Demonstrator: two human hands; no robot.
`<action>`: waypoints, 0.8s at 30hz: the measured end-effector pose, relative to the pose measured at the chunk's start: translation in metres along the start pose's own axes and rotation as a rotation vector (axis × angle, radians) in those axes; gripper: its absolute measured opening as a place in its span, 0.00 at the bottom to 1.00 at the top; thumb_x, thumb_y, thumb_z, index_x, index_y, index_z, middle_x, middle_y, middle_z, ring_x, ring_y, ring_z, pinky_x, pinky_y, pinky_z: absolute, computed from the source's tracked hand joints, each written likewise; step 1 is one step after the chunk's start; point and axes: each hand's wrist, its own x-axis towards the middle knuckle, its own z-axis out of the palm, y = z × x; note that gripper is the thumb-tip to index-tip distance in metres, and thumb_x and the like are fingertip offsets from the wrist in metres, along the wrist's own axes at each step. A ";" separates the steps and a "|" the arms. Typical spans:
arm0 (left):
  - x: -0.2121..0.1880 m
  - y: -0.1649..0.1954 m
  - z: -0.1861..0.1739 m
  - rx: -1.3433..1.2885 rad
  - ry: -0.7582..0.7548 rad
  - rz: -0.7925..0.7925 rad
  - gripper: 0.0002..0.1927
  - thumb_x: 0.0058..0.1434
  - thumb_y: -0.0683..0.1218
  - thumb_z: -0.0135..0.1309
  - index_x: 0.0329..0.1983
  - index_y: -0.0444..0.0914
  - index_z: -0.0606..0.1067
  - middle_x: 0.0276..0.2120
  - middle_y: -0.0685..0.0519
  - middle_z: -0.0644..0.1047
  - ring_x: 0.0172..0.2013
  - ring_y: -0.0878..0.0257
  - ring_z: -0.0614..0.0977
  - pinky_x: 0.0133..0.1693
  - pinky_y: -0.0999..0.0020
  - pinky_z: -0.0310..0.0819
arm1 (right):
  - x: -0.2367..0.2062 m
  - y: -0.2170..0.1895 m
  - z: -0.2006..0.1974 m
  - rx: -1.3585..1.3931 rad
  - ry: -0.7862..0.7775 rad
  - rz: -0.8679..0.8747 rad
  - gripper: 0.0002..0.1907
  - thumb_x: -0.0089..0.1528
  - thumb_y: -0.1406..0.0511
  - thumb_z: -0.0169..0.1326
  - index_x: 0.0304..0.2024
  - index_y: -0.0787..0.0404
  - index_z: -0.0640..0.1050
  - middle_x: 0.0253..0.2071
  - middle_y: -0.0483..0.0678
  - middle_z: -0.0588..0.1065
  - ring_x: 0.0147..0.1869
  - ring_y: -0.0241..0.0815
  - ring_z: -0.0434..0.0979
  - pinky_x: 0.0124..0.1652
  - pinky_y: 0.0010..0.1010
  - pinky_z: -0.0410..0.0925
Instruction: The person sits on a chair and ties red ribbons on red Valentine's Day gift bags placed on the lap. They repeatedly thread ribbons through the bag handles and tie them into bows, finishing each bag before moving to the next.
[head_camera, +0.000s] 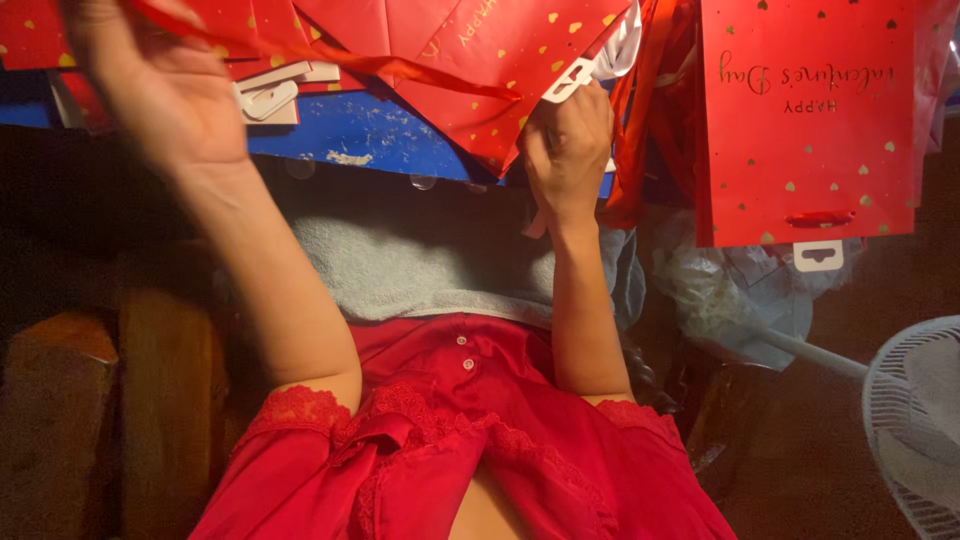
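My left hand (160, 90) is raised at the upper left and blurred. It is closed on the end of a thin red ribbon (400, 68), which stretches right to a red gift bag (500, 50) dotted with gold hearts. My right hand (568, 150) is fisted on that bag's lower edge, just under its white plastic hang tab (570, 78). The bag lies among several similar red bags on a blue surface (370, 130). My red lace-trimmed blouse (450, 450) fills the bottom of the view.
A grey towel (420, 265) lies across my lap under the blue edge. At the upper right, another red heart-printed bag (805, 120) shows a white tab (818, 255). Crumpled clear plastic (740, 290) is below it. A white fan grille (915, 430) stands at the lower right, dark wood (60, 400) at the left.
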 end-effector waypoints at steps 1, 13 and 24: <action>-0.006 -0.003 0.011 -0.036 -0.069 -0.057 0.05 0.70 0.43 0.60 0.46 0.40 0.75 0.33 0.54 0.77 0.28 0.66 0.76 0.29 0.72 0.66 | -0.001 0.000 0.001 0.004 0.011 0.023 0.13 0.62 0.72 0.55 0.50 0.63 0.76 0.48 0.55 0.74 0.57 0.57 0.73 0.59 0.45 0.64; -0.053 -0.105 0.153 0.674 -0.898 0.089 0.07 0.68 0.44 0.62 0.45 0.36 0.84 0.40 0.51 0.86 0.40 0.64 0.87 0.45 0.67 0.80 | -0.003 0.006 -0.004 0.358 0.059 0.282 0.26 0.75 0.60 0.47 0.72 0.64 0.64 0.67 0.58 0.73 0.68 0.52 0.76 0.67 0.35 0.67; -0.062 -0.112 0.164 1.096 -0.884 0.286 0.05 0.60 0.45 0.63 0.35 0.38 0.84 0.30 0.52 0.84 0.31 0.56 0.85 0.35 0.59 0.77 | -0.005 0.001 -0.005 0.165 0.010 0.298 0.31 0.68 0.65 0.57 0.73 0.57 0.65 0.52 0.52 0.78 0.55 0.46 0.78 0.58 0.35 0.71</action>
